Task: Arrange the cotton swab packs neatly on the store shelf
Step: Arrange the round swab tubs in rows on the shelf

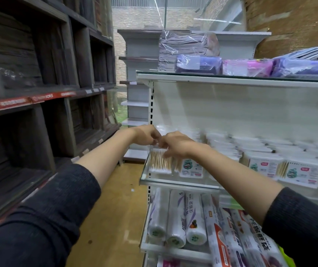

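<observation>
Cotton swab packs fill the middle glass shelf of the white store unit, stacked in rows running right; the far ones blur out. At the shelf's left end one pack stands on edge, wooden sticks showing through the wrap, with a printed-label pack just beside it. Both hands meet over that end pack: left hand with fingers curled at its top edge, right hand fingers bent down over its upper face. Each grip seems pinched on the pack's top, though motion blur hides the fingertips, so exact contact is uncertain. Judgement: well along, since most packs already sit in line; the left end is being squared, and the blurred rear stacks may need checking. Above, folded cloth bundles and purple packets; below, rolled bag packs. Dark wooden shelving stands across the aisle.
</observation>
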A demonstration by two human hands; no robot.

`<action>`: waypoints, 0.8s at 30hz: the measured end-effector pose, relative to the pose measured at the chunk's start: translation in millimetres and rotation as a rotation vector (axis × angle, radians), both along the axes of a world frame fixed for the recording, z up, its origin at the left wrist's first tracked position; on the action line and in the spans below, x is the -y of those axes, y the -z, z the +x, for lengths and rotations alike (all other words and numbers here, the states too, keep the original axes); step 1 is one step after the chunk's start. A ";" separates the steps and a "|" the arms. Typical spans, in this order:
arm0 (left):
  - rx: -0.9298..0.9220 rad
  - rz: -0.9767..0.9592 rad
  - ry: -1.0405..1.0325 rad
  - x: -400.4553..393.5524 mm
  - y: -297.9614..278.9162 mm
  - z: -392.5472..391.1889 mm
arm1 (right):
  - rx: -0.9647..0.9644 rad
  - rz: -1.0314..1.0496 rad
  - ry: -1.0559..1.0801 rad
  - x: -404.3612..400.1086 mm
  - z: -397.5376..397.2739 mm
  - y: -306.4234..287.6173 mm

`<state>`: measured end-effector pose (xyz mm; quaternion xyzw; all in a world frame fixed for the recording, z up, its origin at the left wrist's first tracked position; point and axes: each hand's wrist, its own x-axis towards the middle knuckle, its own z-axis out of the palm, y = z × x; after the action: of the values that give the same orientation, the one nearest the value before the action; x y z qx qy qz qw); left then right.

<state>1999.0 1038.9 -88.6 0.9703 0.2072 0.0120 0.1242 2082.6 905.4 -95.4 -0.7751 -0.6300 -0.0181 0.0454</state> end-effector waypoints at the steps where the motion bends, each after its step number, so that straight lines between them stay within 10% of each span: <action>1: 0.006 -0.001 -0.003 -1.1 0.9 0.6 | 0.033 -0.005 0.006 -1.7 -1.8 0.9; 11: -0.020 -0.052 0.014 3.5 -6.7 -2.3 | 0.142 -0.107 -0.021 -6.9 -10.4 -2.4; 24: 0.045 -0.272 -0.035 -3.6 -6.6 -4.2 | -0.385 0.007 -0.029 7.9 5.3 -27.9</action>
<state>1994.8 1042.5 -81.9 0.9402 0.2212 0.0075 0.2590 2087.9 897.4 -67.5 -0.7549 -0.6207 0.1288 0.1679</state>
